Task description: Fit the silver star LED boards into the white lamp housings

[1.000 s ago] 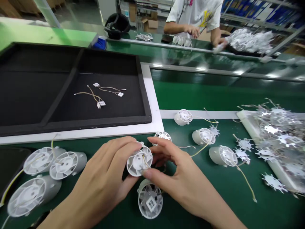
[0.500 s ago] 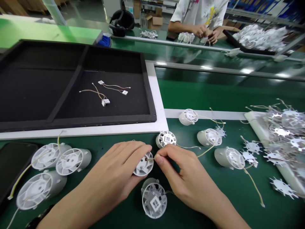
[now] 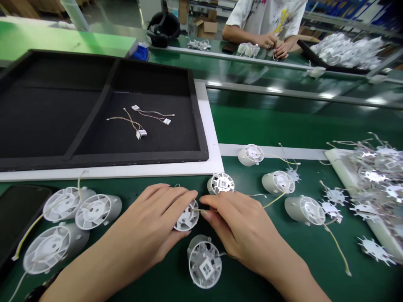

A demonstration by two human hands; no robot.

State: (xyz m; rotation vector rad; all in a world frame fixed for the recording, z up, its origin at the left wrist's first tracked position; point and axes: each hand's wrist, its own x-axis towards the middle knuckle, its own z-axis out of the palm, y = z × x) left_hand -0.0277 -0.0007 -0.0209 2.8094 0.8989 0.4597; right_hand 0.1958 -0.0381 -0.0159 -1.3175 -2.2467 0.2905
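Note:
My left hand (image 3: 163, 214) is closed around a white cylindrical plastic housing (image 3: 188, 218) with a spoked round face turned toward my right hand. A thin yellowish wire (image 3: 201, 210) leads out of that face. My right hand (image 3: 237, 220) has the wire between thumb and forefinger, the two tips slightly apart. Below both hands stands another housing (image 3: 204, 268) bearing a square coded label. Just behind the right fingers is a similar labelled housing (image 3: 221, 183), partly covered by the hand.
Several housings with trailing wires lie left (image 3: 97, 212) and right (image 3: 304, 209). At far right, a white foam tray (image 3: 343, 167) carries many star-shaped white plates. A black divided tray (image 3: 201, 142) holds wired labelled pieces. A dark flat object (image 3: 22, 209) lies left. Across the bench, a person (image 3: 264, 25) handles small parts.
The right thumb and forefinger have parted a little around the wire. The held housing has shifted slightly left with my left hand. Across the bench, the other person's hands have moved slightly.

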